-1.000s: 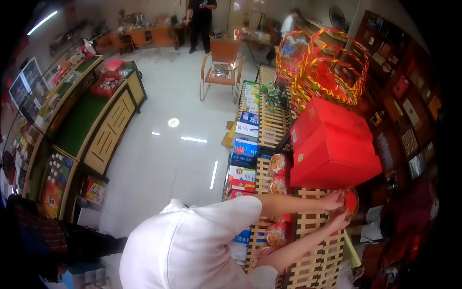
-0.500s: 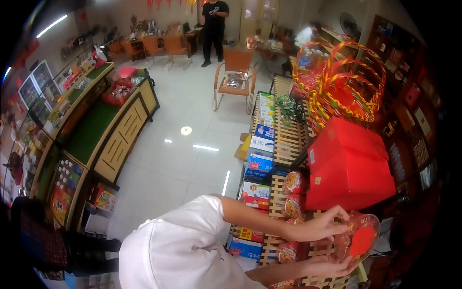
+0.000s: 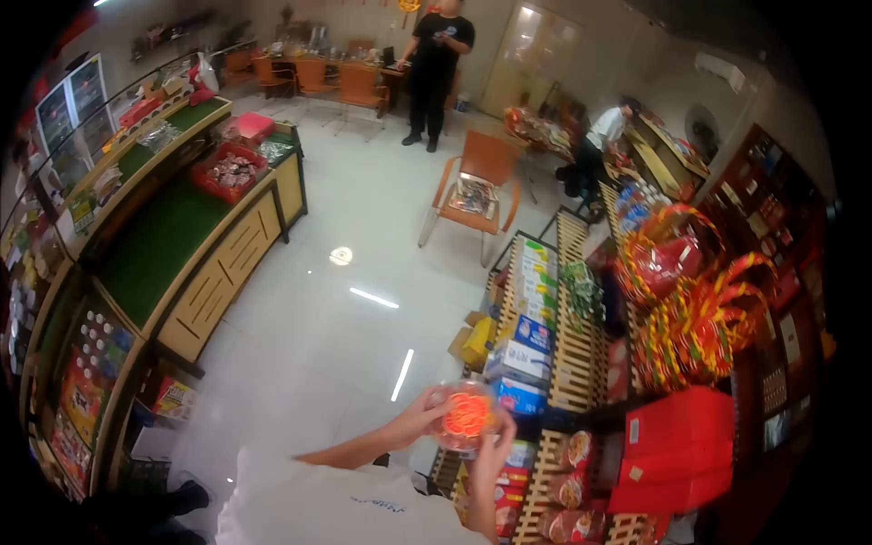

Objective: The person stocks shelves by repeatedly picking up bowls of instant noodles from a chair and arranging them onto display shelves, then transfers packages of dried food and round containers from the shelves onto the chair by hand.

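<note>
A round clear plastic container (image 3: 465,416) with a bright red-orange patch on its face is held up in front of my chest. My left hand (image 3: 423,416) grips its left side, and my right hand (image 3: 495,445) is closed around its lower right edge. What lies inside the container is blurred. Just beyond it, milk cartons (image 3: 520,396) stand on the shelf. Several round red instant noodle bowls (image 3: 572,489) sit on the wooden slats to the right of my right hand.
A big red box (image 3: 677,450) and red-yellow woven baskets (image 3: 695,336) occupy the slatted rack (image 3: 570,363) at right. An orange chair (image 3: 477,186) stands ahead on the tiled floor. A green-topped counter (image 3: 163,250) runs along the left. A person in black (image 3: 436,73) stands at the back.
Both hands have brought the container leftward from beside the red box to in front of me. My view has turned, so the rack and baskets sit farther right and lower.
</note>
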Motion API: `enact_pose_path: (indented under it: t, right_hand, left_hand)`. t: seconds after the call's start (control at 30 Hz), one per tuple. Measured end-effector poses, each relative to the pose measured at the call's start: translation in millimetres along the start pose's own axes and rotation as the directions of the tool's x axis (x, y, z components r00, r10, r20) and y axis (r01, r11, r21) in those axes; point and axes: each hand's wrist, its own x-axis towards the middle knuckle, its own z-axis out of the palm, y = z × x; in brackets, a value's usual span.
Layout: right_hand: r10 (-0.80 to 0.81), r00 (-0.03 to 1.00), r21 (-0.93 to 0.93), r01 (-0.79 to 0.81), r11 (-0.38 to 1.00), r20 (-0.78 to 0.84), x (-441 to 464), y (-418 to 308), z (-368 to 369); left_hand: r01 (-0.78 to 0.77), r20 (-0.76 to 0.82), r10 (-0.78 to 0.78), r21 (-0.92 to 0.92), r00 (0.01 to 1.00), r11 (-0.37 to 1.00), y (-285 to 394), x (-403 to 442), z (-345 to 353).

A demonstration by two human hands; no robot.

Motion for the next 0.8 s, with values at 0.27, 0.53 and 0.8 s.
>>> enact_pose_path:
  t: [0.27, 0.53, 0.8]
  right_hand:
    - [0.612, 0.577, 0.201, -0.795, 0.572, 0.541, 54.4, 78.6, 146.8]
    - [0.542, 0.554, 0.150, -0.774, 0.616, 0.631, 186.2, 110.0, 212.4]
    - [0.589, 0.594, 0.227, -0.783, 0.579, 0.548, 351.2, 93.5, 256.3]
  left_hand:
    - [-0.119, -0.462, 0.128, 0.049, 0.878, 0.992, 47.8, -21.6, -116.3]
    - [-0.045, -0.494, 0.119, 0.159, 0.861, 0.986, 115.2, 103.2, -153.3]
    - [0.138, -0.472, -0.004, 0.251, 0.882, 0.958, 210.7, 269.3, -162.9]
